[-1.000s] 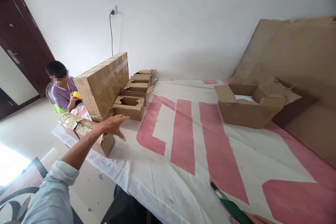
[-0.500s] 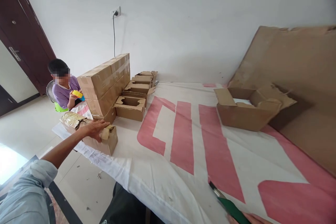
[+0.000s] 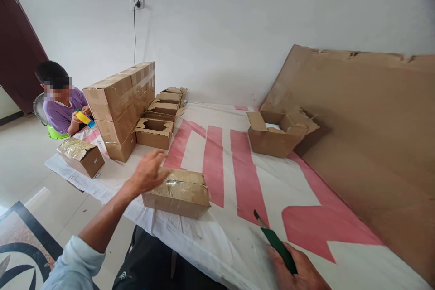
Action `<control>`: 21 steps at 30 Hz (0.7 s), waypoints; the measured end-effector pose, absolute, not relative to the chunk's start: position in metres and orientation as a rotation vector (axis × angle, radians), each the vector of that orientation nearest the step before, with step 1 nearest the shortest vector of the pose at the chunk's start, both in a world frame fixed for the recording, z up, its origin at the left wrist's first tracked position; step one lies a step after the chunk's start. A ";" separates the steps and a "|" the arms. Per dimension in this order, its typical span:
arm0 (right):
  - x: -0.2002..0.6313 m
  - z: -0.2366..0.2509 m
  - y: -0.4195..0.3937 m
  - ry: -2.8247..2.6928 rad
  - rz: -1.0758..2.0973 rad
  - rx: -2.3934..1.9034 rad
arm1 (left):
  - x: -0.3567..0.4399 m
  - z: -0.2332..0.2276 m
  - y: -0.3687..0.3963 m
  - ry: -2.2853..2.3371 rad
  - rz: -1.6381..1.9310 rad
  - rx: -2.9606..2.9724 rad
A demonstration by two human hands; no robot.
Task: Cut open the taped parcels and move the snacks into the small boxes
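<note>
The left hand (image 3: 147, 173) hangs with its fingers spread and loose at the left end of a taped cardboard box (image 3: 178, 192), touching it or just off it, gripping nothing. That box lies flat near the front edge of the white-and-red sheet (image 3: 238, 235) covering the worktop, its top sealed with shiny, wrinkled tape. The right hand (image 3: 297, 272), at the front edge further right, is closed around a green-handled knife (image 3: 277, 244) whose blade tip points up and away toward the middle of the sheet, well apart from the box. At the left corner sits a second taped box (image 3: 81, 157), also closed. Behind it stands a stack of sealed cartons (image 3: 117, 104), and just beside that stack, a row of small open boxes (image 3: 156, 129) runs back toward the wall. Toward the far right edge an open box with raised flaps (image 3: 277, 133) rests against a large cardboard sheet (image 3: 367, 145) that leans along the right side. Between the taped box and the open box there is only bare sheet with red stripes. Past the left corner, on the floor, another person in a purple shirt (image 3: 63, 111) sits holding a yellow and blue object (image 3: 84, 118).
</note>
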State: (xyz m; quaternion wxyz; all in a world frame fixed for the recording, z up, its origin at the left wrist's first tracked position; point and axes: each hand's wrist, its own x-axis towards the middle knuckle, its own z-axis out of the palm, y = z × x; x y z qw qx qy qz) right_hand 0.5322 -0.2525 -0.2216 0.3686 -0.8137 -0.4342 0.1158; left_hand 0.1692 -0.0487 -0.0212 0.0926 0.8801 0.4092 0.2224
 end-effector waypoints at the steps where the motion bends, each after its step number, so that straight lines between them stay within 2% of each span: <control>1: 0.530 -0.217 -0.251 -1.042 0.362 -2.091 | 0.154 -0.020 -0.045 1.299 0.734 2.531; 5: 0.504 -0.189 -0.236 -0.866 0.606 -1.868 | 0.105 -0.035 -0.041 1.517 0.779 2.143; 13: 0.433 -0.135 -0.193 -0.942 0.882 -1.500 | 0.104 -0.074 -0.052 1.169 0.834 1.823; 21: 0.423 -0.129 -0.174 -1.049 0.836 -1.435 | 0.106 -0.082 -0.058 0.960 0.786 1.718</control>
